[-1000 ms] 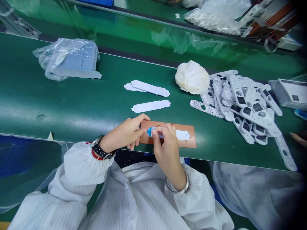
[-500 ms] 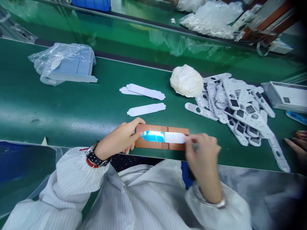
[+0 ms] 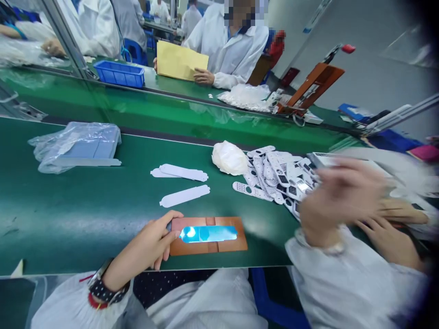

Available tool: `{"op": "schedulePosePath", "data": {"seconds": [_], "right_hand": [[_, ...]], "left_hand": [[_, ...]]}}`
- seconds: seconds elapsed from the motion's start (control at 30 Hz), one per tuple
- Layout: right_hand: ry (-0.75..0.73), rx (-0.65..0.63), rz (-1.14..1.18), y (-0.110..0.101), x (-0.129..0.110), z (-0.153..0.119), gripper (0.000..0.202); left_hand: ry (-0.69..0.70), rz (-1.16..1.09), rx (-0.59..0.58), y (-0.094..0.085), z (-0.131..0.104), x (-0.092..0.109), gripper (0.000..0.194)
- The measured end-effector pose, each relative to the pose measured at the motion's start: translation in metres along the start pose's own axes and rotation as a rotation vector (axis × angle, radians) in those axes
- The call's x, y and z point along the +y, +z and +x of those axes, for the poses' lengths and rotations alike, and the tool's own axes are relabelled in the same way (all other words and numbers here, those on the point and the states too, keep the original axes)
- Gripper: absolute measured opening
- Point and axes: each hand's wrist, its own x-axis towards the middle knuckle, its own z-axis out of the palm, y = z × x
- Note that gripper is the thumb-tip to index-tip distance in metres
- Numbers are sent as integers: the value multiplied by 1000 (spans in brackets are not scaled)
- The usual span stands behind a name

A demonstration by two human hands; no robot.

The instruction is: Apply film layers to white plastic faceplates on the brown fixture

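Note:
My left hand (image 3: 161,237) is closed on the left end of a flat brown block (image 3: 229,246), its thumb on the tip of the strip there. The glossy blue strip (image 3: 209,234) lies lengthwise along the block. Raised off to the right, my right hand (image 3: 343,196) is smeared by motion, and I cannot make out its fingers or anything in them. Just beyond the block lie a white strip (image 3: 185,196) and, farther back, overlapping white strips (image 3: 185,172).
A crumpled white wad (image 3: 229,157) sits beside a pile of white slotted panels (image 3: 270,171). At back left lies a plastic bag of strips (image 3: 85,146). A co-worker's hands (image 3: 387,235) are close on the right. Across the green partition, another person holds yellow sheets (image 3: 180,61) near a blue bin (image 3: 120,74).
My right hand has left the strip's right end and moved right and up. The strip's white right half now shows blue. The view has tilted upward; my left hand keeps its hold.

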Motion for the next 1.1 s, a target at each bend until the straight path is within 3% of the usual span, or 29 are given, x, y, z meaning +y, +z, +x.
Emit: {"op": "schedulePosePath", "data": {"seconds": [0.07, 0.2, 0.47, 0.6, 0.73, 0.83, 0.97, 1.1], "right_hand": [[-84, -4, -19, 25, 4, 23, 31], [-192, -239, -12, 62, 20, 53, 19], [-168, -524, 79, 78, 33, 67, 14], [-113, -523, 148, 74, 29, 72, 18], [3, -311, 104, 47, 27, 53, 24], [47, -319, 51, 33, 31, 19, 17], [79, -388, -5, 42, 42, -14, 21], [102, -411, -41, 58, 48, -15, 23]], "left_hand": [[-4, -10, -2, 0, 0, -1, 38], [-24, -23, 3, 1, -1, -3, 41], [-1, -2, 8, 1, 2, -6, 42], [-33, -33, 12, 1, 3, -6, 44], [-16, -25, 13, 1, 3, -8, 44], [-13, 3, 12, 1, 3, -9, 44], [-21, -12, 7, 2, 1, -6, 48], [-27, -42, 17, 0, 0, -4, 50]]}}
